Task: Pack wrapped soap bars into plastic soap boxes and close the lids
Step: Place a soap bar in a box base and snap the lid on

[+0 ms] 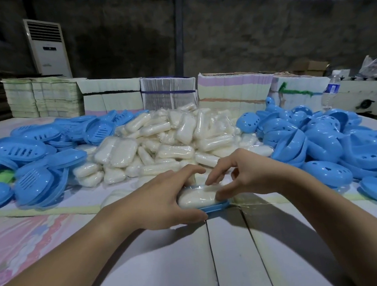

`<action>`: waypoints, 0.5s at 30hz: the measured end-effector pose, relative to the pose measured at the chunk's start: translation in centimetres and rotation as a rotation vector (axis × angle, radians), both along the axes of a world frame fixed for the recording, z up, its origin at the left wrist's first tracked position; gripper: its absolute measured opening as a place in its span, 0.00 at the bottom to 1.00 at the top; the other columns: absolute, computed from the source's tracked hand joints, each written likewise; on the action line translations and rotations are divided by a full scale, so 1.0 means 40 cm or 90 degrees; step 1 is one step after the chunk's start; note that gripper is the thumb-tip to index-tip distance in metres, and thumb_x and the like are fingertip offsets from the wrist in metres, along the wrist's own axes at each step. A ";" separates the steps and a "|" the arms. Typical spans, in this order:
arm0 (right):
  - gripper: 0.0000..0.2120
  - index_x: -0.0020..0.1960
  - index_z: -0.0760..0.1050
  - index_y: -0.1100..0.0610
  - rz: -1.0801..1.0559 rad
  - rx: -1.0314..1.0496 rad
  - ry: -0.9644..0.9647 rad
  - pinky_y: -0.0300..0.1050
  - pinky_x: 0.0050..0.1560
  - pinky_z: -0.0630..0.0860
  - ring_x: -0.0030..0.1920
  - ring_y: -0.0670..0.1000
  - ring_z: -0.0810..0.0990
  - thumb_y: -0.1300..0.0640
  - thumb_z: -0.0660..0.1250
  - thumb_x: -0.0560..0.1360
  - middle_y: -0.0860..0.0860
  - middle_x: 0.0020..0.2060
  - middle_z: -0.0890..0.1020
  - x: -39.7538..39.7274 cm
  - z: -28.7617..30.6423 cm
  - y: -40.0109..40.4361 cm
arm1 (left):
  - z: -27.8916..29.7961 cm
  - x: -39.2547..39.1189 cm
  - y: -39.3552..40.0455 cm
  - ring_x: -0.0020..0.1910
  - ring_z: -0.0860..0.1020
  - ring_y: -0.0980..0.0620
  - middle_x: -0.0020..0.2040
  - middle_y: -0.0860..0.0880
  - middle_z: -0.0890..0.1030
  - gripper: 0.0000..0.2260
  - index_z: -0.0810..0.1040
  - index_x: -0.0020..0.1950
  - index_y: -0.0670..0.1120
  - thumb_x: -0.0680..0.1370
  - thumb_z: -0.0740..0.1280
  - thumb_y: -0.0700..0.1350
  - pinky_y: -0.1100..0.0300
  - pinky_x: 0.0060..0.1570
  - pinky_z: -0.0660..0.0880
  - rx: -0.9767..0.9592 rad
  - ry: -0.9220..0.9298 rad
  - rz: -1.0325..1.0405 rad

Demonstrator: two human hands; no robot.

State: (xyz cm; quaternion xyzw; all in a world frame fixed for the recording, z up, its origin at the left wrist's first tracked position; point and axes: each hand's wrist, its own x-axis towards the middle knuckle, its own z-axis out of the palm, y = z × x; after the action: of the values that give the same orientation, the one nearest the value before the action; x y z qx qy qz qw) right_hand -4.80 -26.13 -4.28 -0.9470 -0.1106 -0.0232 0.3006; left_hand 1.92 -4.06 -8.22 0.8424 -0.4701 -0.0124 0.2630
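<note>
One wrapped soap bar (197, 199) sits in one blue box base (216, 206) at the near middle of the bench (231, 255), lid not yet on.

The left hand (157, 204) curls its grip around the base's near left end; the right hand (245, 176) has released, fingertips (208, 183) pressing the bar. Best practice, by judgement: steady the base, press the bar flat below the rim, tuck in loose wrap, then fit a lid. Two hands work; soap pile (166, 140), slotted trays (30, 165) and perforated shells (323, 141) are too many to count.
</note>
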 end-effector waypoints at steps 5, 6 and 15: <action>0.08 0.48 0.85 0.48 -0.021 0.024 -0.004 0.27 0.37 0.70 0.34 0.36 0.78 0.55 0.77 0.69 0.46 0.40 0.85 -0.005 0.010 -0.002 | -0.002 -0.005 -0.002 0.54 0.73 0.64 0.57 0.60 0.77 0.33 0.58 0.65 0.71 0.67 0.72 0.67 0.68 0.47 0.71 -0.016 0.011 0.016; 0.06 0.47 0.84 0.47 -0.079 0.017 -0.055 0.30 0.38 0.72 0.36 0.38 0.79 0.53 0.75 0.70 0.46 0.38 0.85 0.001 0.013 -0.014 | -0.003 -0.007 -0.003 0.54 0.73 0.63 0.57 0.60 0.77 0.33 0.58 0.66 0.71 0.66 0.71 0.68 0.68 0.45 0.71 -0.020 0.014 0.024; 0.09 0.51 0.75 0.53 -0.649 -0.262 -0.059 0.45 0.36 0.68 0.41 0.56 0.74 0.53 0.64 0.72 0.51 0.38 0.74 -0.015 0.038 -0.204 | -0.011 -0.009 -0.007 0.55 0.72 0.65 0.59 0.63 0.75 0.32 0.60 0.64 0.73 0.65 0.72 0.69 0.67 0.41 0.73 -0.026 0.025 0.046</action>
State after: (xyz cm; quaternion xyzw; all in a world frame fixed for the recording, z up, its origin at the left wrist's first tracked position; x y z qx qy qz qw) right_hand -5.40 -34.30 -2.76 -0.9178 0.3470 -0.1852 0.0546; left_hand 1.55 -4.35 -8.65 0.8528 -0.4345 -0.0095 0.2897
